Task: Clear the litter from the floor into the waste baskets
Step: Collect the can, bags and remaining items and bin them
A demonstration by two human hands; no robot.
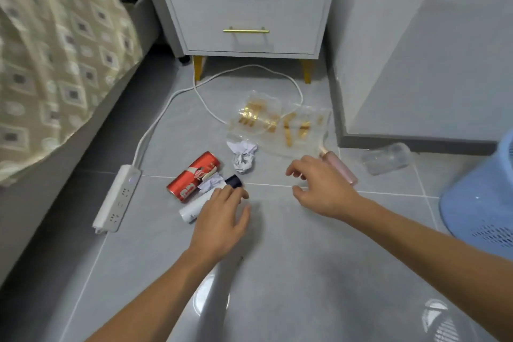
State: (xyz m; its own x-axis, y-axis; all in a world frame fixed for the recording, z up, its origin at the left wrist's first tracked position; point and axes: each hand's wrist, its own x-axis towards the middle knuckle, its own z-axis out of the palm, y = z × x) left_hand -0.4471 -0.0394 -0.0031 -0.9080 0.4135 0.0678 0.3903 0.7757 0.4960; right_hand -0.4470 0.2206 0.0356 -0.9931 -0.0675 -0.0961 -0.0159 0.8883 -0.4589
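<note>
Litter lies on the grey tiled floor. A red drink can (193, 176) lies on its side, with a white bottle with a dark cap (200, 203) just in front of it. My left hand (222, 219) hovers over that bottle, fingers apart, holding nothing. A crumpled white paper ball (243, 157) sits behind. A clear plastic bag with gold print (280, 122) lies further back. My right hand (322, 189) is open above the floor, next to a pink bottle (342, 168). A clear plastic bottle (387, 158) lies to the right. A blue waste basket (483, 203) stands at the right edge.
A white power strip (116, 198) with its cable (166, 108) lies on the left by the bed with a patterned cover (55, 50). A grey nightstand with gold legs (247, 8) stands behind the litter. A grey wall corner (416, 78) juts in on the right.
</note>
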